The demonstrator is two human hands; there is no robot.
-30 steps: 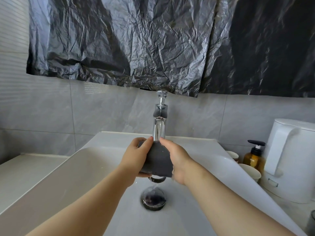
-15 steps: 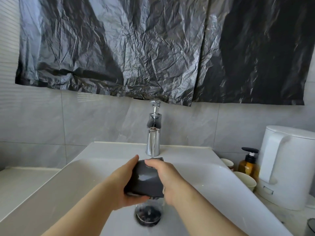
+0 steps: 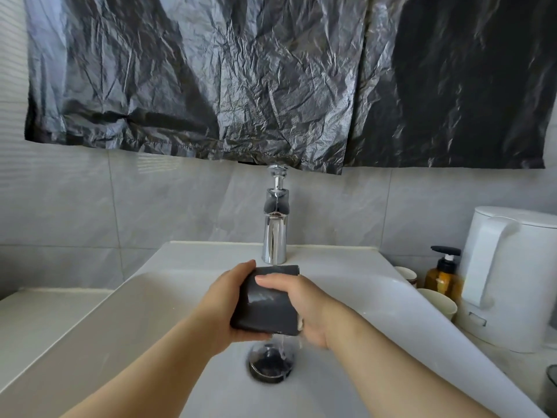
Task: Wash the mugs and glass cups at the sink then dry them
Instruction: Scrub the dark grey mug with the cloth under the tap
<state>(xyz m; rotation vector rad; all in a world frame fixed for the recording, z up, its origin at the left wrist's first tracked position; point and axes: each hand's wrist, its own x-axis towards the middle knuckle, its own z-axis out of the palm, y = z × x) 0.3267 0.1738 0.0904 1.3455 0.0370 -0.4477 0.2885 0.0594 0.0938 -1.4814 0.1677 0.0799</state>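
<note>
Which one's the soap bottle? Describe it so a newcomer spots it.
Start at the white sink and look past its right rim to the tall white kettle on the counter. The soap bottle stands just left of the kettle, beside pale cups. It alone is amber with a black pump.

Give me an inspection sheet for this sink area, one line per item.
Surface: white sink basin, wet, with water running to the drain.
Job's things: dark grey mug held under the faucet, above the drain, water running off it; a pale cup and a second cup behind it stand right of the basin.
Clutter: amber pump bottle and white kettle beside the cups; dark object at the bottom right edge, cannot tell what.
Hands: left hand and right hand both grip the mug.
Cables: nothing seen.
Surroundings: grey tiled wall; black plastic sheet hung above.
</note>
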